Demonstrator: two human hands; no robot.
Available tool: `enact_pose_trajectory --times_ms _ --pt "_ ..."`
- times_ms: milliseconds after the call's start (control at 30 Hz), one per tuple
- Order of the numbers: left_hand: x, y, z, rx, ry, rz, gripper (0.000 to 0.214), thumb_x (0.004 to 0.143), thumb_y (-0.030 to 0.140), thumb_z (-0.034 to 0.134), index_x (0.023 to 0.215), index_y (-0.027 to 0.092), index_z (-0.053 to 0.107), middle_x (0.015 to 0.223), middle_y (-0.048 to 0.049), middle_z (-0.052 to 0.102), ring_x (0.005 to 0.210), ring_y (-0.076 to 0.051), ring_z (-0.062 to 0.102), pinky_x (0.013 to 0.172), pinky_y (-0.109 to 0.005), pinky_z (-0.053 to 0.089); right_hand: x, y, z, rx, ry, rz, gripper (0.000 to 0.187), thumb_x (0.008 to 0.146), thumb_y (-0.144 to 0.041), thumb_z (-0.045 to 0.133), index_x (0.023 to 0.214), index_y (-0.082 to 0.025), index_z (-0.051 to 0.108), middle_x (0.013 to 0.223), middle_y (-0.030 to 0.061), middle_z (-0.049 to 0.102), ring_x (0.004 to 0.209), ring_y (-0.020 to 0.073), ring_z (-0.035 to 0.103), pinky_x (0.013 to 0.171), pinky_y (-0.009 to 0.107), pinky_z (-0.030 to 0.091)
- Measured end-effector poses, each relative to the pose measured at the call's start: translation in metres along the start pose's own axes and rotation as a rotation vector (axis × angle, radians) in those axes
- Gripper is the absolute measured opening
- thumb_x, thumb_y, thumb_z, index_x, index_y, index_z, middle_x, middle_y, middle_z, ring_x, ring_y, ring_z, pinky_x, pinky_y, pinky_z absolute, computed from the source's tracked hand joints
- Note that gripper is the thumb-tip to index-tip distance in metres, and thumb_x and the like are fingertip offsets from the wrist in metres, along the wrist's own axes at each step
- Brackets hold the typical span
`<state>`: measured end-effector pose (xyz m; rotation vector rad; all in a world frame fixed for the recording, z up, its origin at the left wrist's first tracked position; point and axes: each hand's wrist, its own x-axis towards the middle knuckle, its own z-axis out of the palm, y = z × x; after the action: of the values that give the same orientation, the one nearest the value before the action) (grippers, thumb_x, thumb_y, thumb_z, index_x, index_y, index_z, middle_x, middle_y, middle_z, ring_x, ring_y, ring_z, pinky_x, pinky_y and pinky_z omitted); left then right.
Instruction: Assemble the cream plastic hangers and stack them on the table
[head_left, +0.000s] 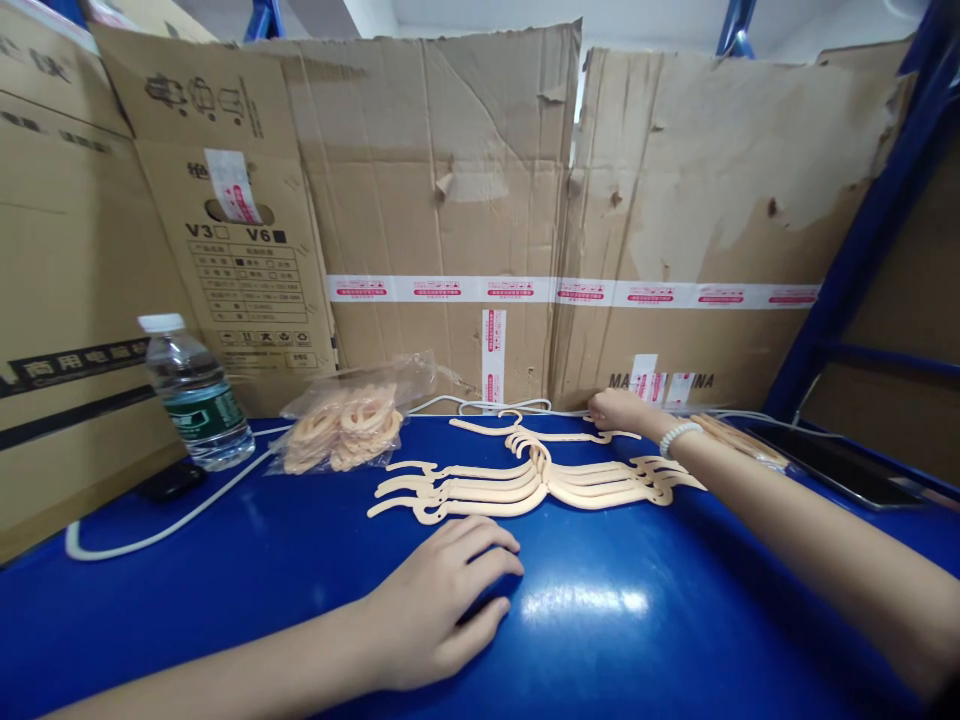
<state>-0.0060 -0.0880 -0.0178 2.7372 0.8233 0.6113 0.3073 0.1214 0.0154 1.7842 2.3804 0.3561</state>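
Observation:
Several cream plastic clothes hangers (480,490) lie in an overlapping row on the blue table, their hooks bunched at the middle. One more hanger (484,428) lies behind them, nearest the cardboard. My right hand (624,408), with a beaded bracelet at the wrist, reaches over to the right end of that rear hanger. Its fingers are curled closed there, and the fingertips are partly hidden. In front of the row, my left hand (450,600) rests on the table, holding nothing, its fingers bent and apart just short of the nearest hanger.
A clear bag of cream ring-shaped pieces (349,425) lies left of the hangers, beside a water bottle (199,395) and a white cable (172,530). At right are another bagged bundle (739,440) and a dark phone-like device (840,465). Cardboard sheets (442,220) wall the back.

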Motion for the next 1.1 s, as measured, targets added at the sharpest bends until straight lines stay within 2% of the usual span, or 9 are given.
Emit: enact_pose_trajectory --times_ms 167,333,433,533,667,767,933,1000,1100 --pt "-0.001 -0.001 0.001 -0.001 0.017 0.006 0.029 0.084 0.014 0.053 0.112 0.021 0.057 0.118 -0.0091 0.060 0.109 -0.024 0.055 0.097 -0.037 0.043 0.000 0.003 -0.003 0.073 0.089 -0.058 0.022 0.090 -0.035 0.063 0.086 -0.013 0.064 0.086 0.0036 0.066 0.080 0.0166 0.063 0.078 0.035 0.051" --pt "-0.001 0.000 0.000 -0.022 0.015 -0.003 0.031 0.083 0.013 0.054 0.113 0.020 0.058 0.118 -0.0096 0.061 0.109 -0.024 0.055 0.098 -0.037 0.043 -0.005 0.005 -0.013 0.259 0.302 -0.090 0.017 0.084 -0.026 0.060 0.077 -0.013 0.067 0.082 0.0109 0.071 0.077 0.0202 0.065 0.071 0.028 0.045" --pt "0.000 0.000 -0.001 -0.099 0.030 -0.022 0.035 0.082 0.012 0.055 0.116 0.020 0.056 0.118 -0.0099 0.061 0.109 -0.024 0.055 0.098 -0.038 0.043 -0.019 -0.004 -0.026 0.409 0.417 -0.109 0.028 0.090 -0.033 0.049 0.081 -0.013 0.067 0.080 0.0100 0.071 0.074 0.0192 0.065 0.068 0.026 0.044" --pt "0.004 -0.003 -0.001 -0.253 0.114 -0.153 0.033 0.083 0.015 0.055 0.117 0.020 0.056 0.116 -0.0097 0.062 0.107 -0.023 0.057 0.096 -0.039 0.046 -0.045 -0.027 -0.043 0.561 0.487 -0.134 0.042 0.094 -0.046 0.040 0.086 -0.013 0.065 0.076 0.0083 0.070 0.068 0.0170 0.063 0.062 0.025 0.045" --pt "0.011 -0.009 0.002 -0.639 0.226 -0.405 0.035 0.086 0.028 0.057 0.120 0.019 0.055 0.113 -0.0100 0.061 0.094 -0.021 0.062 0.080 -0.035 0.054 -0.084 -0.072 -0.064 1.155 0.398 -0.330 0.039 0.084 -0.053 0.058 0.078 -0.014 0.062 0.070 0.0047 0.065 0.061 0.0139 0.058 0.056 0.024 0.045" --pt "0.015 -0.009 0.004 -0.855 0.227 -0.468 0.035 0.083 0.037 0.063 0.112 0.016 0.059 0.096 -0.0068 0.063 0.075 -0.017 0.064 0.066 -0.031 0.054 -0.102 -0.105 -0.070 1.347 0.254 -0.432 0.035 0.077 -0.048 0.069 0.074 -0.014 0.062 0.065 0.0019 0.063 0.059 0.0121 0.057 0.055 0.024 0.045" --pt "0.016 -0.004 0.003 -0.976 0.204 -0.494 0.034 0.080 0.047 0.067 0.076 0.013 0.063 0.073 -0.0033 0.064 0.062 -0.013 0.061 0.061 -0.026 0.051 -0.104 -0.134 -0.071 1.423 0.142 -0.463 0.034 0.073 -0.046 0.074 0.076 -0.013 0.064 0.065 0.0022 0.065 0.058 0.0114 0.058 0.054 0.023 0.046" --pt "0.016 -0.004 0.002 -1.010 0.240 -0.539 0.037 0.077 0.050 0.069 0.073 0.013 0.063 0.071 -0.0031 0.064 0.060 -0.013 0.060 0.060 -0.026 0.050 -0.094 -0.129 -0.072 1.392 0.169 -0.468 0.034 0.081 -0.046 0.065 0.078 -0.013 0.065 0.069 0.0045 0.068 0.062 0.0126 0.061 0.059 0.024 0.049" --pt "0.017 -0.004 -0.001 -1.049 0.290 -0.591 0.039 0.073 0.051 0.071 0.070 0.014 0.060 0.067 -0.0017 0.063 0.058 -0.013 0.060 0.058 -0.025 0.050 -0.067 -0.104 -0.064 1.124 0.297 -0.408 0.034 0.092 -0.040 0.047 0.088 -0.012 0.066 0.083 0.0084 0.072 0.075 0.0152 0.066 0.068 0.026 0.052"
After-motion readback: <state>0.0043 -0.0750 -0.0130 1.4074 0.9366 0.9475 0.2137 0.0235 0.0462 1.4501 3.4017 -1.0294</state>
